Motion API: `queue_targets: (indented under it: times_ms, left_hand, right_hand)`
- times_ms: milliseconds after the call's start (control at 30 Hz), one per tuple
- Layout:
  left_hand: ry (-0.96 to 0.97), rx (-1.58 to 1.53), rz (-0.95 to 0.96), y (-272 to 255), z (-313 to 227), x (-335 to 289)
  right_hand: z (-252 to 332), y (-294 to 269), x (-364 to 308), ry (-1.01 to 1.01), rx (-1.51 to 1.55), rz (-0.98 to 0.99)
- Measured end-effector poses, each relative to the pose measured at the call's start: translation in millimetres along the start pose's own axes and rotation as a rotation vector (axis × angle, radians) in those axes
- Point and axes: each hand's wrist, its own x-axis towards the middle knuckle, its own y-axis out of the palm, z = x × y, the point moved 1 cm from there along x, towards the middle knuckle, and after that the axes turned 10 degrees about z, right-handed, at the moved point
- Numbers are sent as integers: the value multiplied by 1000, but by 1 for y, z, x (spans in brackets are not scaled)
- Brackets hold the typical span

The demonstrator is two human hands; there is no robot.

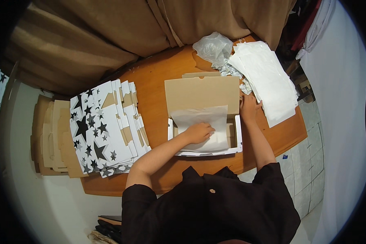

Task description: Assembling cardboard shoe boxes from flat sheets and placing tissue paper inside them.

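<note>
An open cardboard box point(238, 138), white outside and brown inside, stands in front of me with its brown lid point(202, 94) raised at the back. A sheet of white paper point(217, 118) lies in it and leans up against the lid. My left hand point(198, 133) rests on that sheet with its fingers stretched out. My right hand point(250, 106) is at the right edge of the lid, between the box and a stack of white paper sheets point(272, 85). Its fingers look apart, with nothing visible in them.
Flat star-printed boxes point(105, 130) are stacked on the left of the wooden table point(152, 81), beside brown cardboard pieces point(61, 134). A clear plastic bag point(213, 46) and crumpled paper point(245, 87) lie at the back right. Brown curtains point(105, 28) hang behind the table.
</note>
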Motion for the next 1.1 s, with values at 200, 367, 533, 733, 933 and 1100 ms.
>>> queue_targets:
  times_ms: [200, 367, 533, 733, 933, 1100]
  left_hand:
    - [23, 252, -45, 14, -7, -3]
    - [38, -232, 88, -11, -3, -10]
    - [-68, -333, 326, -49, -30, -65]
    - [-121, -240, 83, -35, -7, -63]
    - [-189, 366, -250, -25, -5, -40]
    - [-171, 246, -383, -29, -10, -46]
  right_hand:
    - [5, -19, -28, 106, 196, -109]
    - [2, -57, -40, 174, 589, -97]
    - [13, -89, -65, 201, 1127, -241]
    - [25, -89, -95, 13, 1124, -78]
    - [59, -121, -111, -47, 896, 121]
    - [68, -131, -116, -145, 660, 71]
